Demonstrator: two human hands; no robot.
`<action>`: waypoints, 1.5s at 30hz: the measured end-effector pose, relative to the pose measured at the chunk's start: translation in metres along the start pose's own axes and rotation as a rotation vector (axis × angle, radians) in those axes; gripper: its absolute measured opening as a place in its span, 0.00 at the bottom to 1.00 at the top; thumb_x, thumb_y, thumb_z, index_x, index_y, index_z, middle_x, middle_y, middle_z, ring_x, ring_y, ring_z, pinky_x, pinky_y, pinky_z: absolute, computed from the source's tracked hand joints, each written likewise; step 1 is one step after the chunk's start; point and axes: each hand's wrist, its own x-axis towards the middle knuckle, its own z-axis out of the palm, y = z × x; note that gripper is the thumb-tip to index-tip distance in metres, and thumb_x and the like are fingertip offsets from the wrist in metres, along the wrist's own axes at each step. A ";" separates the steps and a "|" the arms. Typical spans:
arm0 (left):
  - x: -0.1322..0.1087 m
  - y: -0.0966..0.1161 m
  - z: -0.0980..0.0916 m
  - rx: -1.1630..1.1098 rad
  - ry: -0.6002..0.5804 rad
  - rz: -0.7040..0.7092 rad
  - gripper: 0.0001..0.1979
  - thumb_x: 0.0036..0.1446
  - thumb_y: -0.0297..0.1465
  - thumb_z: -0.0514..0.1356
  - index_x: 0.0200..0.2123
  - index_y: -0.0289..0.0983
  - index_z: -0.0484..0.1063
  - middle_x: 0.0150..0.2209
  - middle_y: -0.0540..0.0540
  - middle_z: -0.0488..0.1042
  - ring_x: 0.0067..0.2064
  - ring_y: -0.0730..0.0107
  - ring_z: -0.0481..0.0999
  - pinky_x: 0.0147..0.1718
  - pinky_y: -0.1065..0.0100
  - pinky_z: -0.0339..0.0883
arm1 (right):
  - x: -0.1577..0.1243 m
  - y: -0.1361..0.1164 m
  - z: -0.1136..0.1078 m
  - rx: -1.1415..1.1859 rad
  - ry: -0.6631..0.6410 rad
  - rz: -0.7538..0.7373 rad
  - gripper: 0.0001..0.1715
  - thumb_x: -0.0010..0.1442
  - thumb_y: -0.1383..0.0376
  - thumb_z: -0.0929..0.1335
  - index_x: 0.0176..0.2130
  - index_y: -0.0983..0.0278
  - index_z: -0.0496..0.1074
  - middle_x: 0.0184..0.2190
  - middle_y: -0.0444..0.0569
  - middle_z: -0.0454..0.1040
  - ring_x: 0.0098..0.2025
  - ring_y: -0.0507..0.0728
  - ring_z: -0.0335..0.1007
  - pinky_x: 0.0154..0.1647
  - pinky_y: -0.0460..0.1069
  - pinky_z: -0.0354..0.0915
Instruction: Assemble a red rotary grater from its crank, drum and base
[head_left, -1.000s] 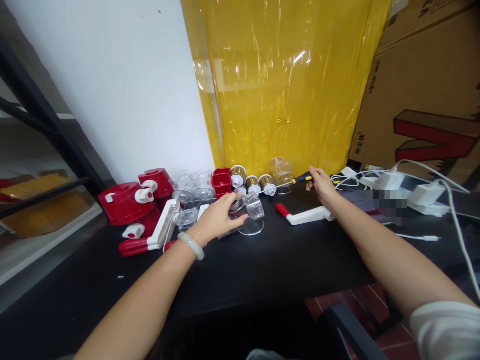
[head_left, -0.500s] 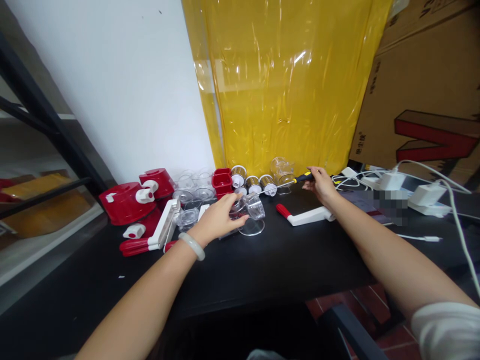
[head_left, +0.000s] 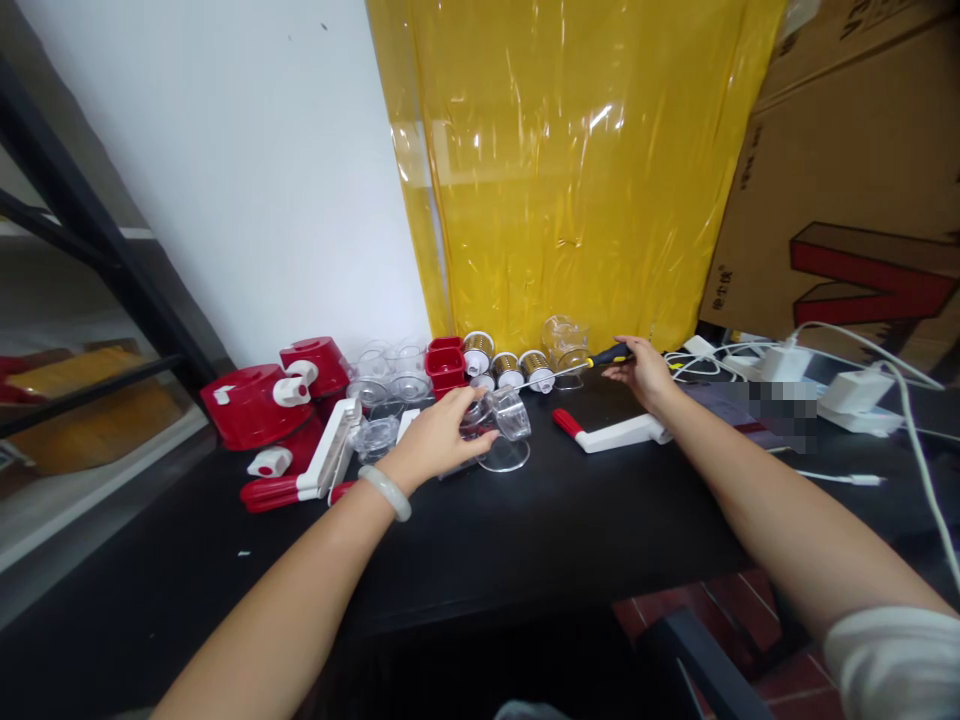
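My left hand [head_left: 442, 432], with a pale bangle at the wrist, is closed around a clear plastic part [head_left: 511, 414]. The part lies tilted over the black table, with its round, transparent base facing down and to the right. In my right hand [head_left: 646, 378] is a screwdriver [head_left: 611, 355] with a black and yellow handle. Its shaft points left, and its tip reaches the top of the clear part; exactly where it meets the part is too small to tell. Below the right hand lies a white crank handle [head_left: 615, 435] with a red grip.
Red housings [head_left: 251, 405] and white-and-red handles [head_left: 326, 450] crowd the left. Clear plastic parts [head_left: 390, 375], red square pieces [head_left: 445, 365] and metal grater drums [head_left: 507, 370] line the back. At right are white cables, a power strip [head_left: 859, 405] and a cardboard box [head_left: 847, 150].
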 end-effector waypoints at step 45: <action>-0.001 0.002 -0.001 0.007 -0.001 0.000 0.31 0.58 0.45 0.61 0.61 0.40 0.61 0.56 0.39 0.71 0.51 0.55 0.75 0.50 0.56 0.69 | 0.001 0.002 0.000 -0.104 0.024 -0.043 0.16 0.62 0.50 0.63 0.35 0.60 0.66 0.11 0.36 0.60 0.12 0.51 0.61 0.14 0.44 0.60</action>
